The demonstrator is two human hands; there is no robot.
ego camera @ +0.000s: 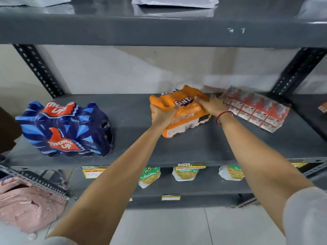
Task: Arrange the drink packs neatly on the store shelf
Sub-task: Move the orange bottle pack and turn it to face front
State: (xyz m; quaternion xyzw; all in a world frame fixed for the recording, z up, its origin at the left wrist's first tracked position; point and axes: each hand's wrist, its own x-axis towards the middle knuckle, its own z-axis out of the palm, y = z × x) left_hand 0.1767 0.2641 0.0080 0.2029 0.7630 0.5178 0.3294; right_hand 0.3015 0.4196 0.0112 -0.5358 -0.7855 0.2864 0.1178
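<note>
Drink packs number three on the grey shelf (194,147): the blue Thums Up pack (65,128) nearest, left of the orange Fanta pack (184,110), which left hand (163,115) and right hand (211,105) grip; red carton pack (254,108) farthest right.

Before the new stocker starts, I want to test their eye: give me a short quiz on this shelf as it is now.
1. True or false: both hands hold the Fanta pack.
2. Which pack lies right of the Fanta pack? A) Thums Up pack B) red pack C) snack bags
3. Fill in: the Thums Up pack sits at the shelf's ____ end.

Key: 1 true, left hand and right hand grip it; 2 B, the red pack; 3 left, on the shelf.
</note>
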